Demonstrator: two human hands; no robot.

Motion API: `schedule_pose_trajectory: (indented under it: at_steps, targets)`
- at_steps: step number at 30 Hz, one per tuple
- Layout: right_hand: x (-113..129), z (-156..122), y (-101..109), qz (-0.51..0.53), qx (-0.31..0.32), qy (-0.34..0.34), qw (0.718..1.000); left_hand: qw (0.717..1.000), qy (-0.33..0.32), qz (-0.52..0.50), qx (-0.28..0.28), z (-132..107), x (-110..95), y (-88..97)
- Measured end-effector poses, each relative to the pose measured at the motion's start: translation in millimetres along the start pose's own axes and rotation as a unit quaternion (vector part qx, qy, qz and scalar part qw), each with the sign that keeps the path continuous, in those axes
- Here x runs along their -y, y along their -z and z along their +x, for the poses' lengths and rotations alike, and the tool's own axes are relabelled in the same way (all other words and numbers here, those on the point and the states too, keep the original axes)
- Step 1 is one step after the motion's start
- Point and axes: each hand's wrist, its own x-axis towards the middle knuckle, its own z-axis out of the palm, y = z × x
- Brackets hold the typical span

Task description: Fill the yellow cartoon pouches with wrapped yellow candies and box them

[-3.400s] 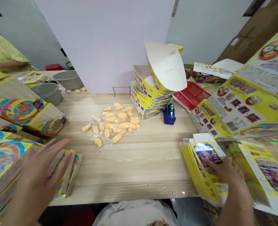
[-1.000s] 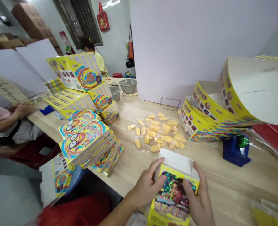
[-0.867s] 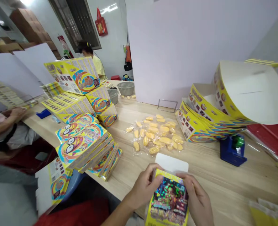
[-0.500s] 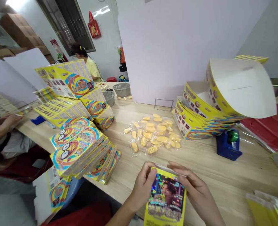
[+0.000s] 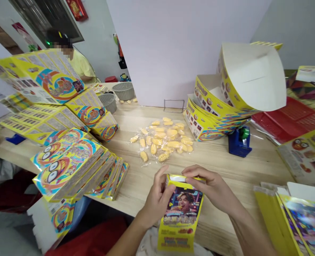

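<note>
Between my hands is a yellow printed carton point(image 5: 182, 217), tilted at the table's front edge, with a dark picture on its face. Its far end shows a white opening beside a yellow flap. My left hand point(image 5: 157, 201) grips the carton's left side, thumb on the front. At the top right corner, my right hand point(image 5: 209, 186) has its fingers curled over the far edge and thumb by the flap. Just beyond lie several yellow pieces in clear wrappers point(image 5: 162, 140), loose on the wooden table point(image 5: 128, 122).
Stacked yellow boxes point(image 5: 66, 167) stand at left. Nested open display boxes point(image 5: 213, 113) and a blue tape dispenser point(image 5: 239, 142) are at right. Flat cartons point(image 5: 301, 217) lie at lower right. A person in yellow point(image 5: 80, 65) sits beyond two grey baskets point(image 5: 123, 91).
The view has turned to the right and downward. The carton's top now shows a white opening and a bent flap, and my right fingers have moved onto that edge.
</note>
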Motion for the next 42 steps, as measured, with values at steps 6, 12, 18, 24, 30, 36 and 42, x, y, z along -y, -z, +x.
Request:
schedule_pose_trajectory:
  at_steps: [6, 12, 18, 24, 30, 36, 42]
  targets:
    - [2, -13, 19, 0.007, 0.152, -0.005, 0.988, 0.997, -0.015, 0.048, -0.055, -2, -11, -0.5]
    - [-8, -25, 9, -0.03, 0.109, 0.034, 0.993, 0.996, -0.014, 0.056, -0.07, 1, -16, -6.9]
    - [-54, 4, 81, -0.042, -0.362, -0.067, 0.929, 0.983, 0.005, 0.102, -0.153, 22, -21, 21.4]
    - [-103, 38, 183, 0.001, -0.514, -0.196, 0.835, 0.981, 0.036, 0.145, -0.126, 24, -16, 54.7]
    - [-120, 51, 202, 0.108, -0.502, -0.228, 0.827, 0.981, 0.056, 0.145, -0.116, 20, -4, 50.6]
    - [-147, 43, 175, 0.133, -0.564, -0.165, 0.798, 0.976, 0.094, 0.146, -0.128, 21, -2, 56.3]
    - [-152, 29, 150, 0.087, -0.569, -0.147, 0.804, 0.982, 0.078, 0.136, -0.11, 29, -4, 48.8]
